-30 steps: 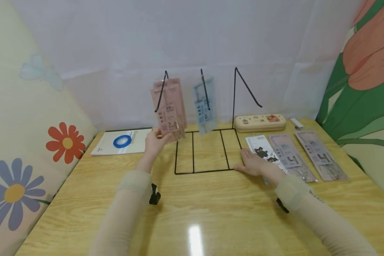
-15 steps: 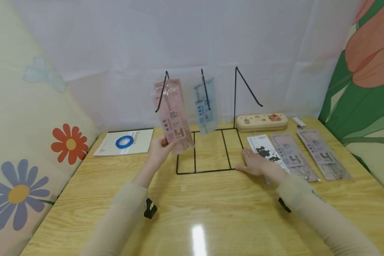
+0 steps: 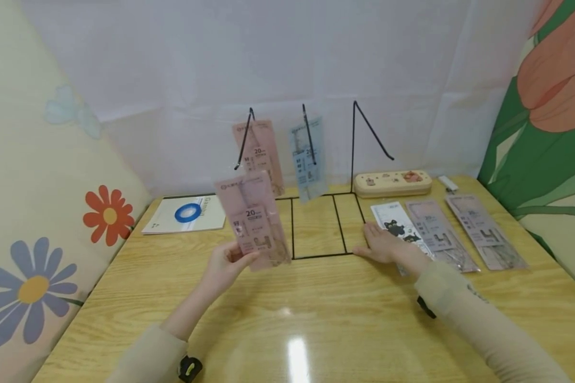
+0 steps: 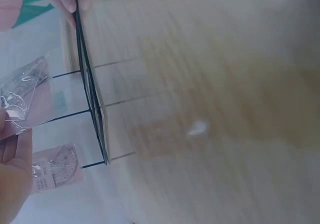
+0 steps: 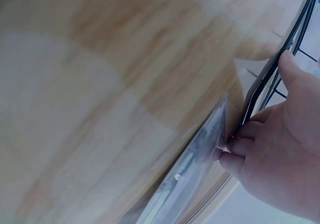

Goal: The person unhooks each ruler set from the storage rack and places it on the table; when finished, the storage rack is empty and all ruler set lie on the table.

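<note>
A pink ruler packet (image 3: 253,218) is held upright just left of centre in the head view, above the wooden table (image 3: 316,314), pinched at its lower edge by the left hand (image 3: 225,264). Behind it a black wire rack (image 3: 316,223) carries another pink packet (image 3: 261,151) and a blue packet (image 3: 308,159). At centre right, the right hand (image 3: 382,244) lies on the rack's base corner, fingers apparently relaxed, beside three flat packets (image 3: 441,234).
</note>
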A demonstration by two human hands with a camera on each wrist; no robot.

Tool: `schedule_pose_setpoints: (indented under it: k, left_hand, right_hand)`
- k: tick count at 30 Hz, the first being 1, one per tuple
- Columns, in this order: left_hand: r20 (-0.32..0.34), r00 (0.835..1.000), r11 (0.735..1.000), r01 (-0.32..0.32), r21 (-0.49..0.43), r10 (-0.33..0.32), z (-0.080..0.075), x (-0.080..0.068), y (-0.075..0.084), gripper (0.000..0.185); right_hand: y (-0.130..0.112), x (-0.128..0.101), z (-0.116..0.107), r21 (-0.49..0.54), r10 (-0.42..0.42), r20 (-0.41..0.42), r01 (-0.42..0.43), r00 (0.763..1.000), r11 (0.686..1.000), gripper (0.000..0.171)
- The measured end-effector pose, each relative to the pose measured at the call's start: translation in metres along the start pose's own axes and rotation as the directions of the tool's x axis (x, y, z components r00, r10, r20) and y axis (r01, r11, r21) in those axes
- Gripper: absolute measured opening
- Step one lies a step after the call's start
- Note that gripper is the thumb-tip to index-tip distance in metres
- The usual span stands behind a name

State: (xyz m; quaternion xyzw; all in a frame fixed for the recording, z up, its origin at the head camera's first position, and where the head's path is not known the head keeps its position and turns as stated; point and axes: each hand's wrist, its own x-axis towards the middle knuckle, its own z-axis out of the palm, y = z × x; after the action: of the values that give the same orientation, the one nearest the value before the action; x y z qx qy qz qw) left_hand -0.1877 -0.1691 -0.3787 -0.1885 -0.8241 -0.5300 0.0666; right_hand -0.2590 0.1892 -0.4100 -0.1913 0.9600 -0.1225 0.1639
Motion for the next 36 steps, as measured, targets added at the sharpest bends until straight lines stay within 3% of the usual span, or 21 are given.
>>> schedule_pose_setpoints:
  k: [9,15,18,22,26,30,36]
  left_hand:
    - [0.003,0.999,0.998,-0.041,0.051,0.041,-0.012,-0.021,0.003,0.022]
    - [0.043,0.997,0.998,-0.059,0.026,0.058,-0.018,-0.033,0.006,0.021]
    - [0.038,0.999,1.0,-0.01,-0.004,0.01,-0.027,-0.038,0.004,0.023]
    - [0.01,0.99,0.99,0.142,0.022,-0.142,-0.047,-0.039,-0.005,0.032]
    - [0.038,0.95,0.943,0.302,0.137,-0.31,-0.067,-0.027,-0.014,0.042]
    - [0.066,0.884,0.87,0.44,0.221,-0.463,-0.078,-0.004,-0.022,0.047]
    - [0.108,0.795,0.789,0.558,0.258,-0.597,-0.079,0.033,-0.03,0.047]
  right_hand:
    - [0.002,0.001,0.002,-0.004,-0.016,-0.012,0.016,1.0,1.0,0.082]
    - [0.002,0.0,0.002,-0.002,-0.01,-0.01,0.01,1.0,1.0,0.082]
    - [0.001,-0.001,0.0,-0.002,-0.009,-0.005,0.009,1.0,1.0,0.082]
    - [0.0,-0.003,-0.002,0.001,-0.005,0.001,0.005,1.0,1.0,0.081]
    - [-0.001,-0.003,-0.004,-0.006,0.003,0.004,-0.003,1.0,1.0,0.082]
    - [-0.002,-0.003,-0.005,0.001,0.006,0.001,-0.006,1.0,1.0,0.082]
    - [-0.002,-0.001,-0.002,0.011,0.004,0.001,-0.004,1.0,1.0,0.083]
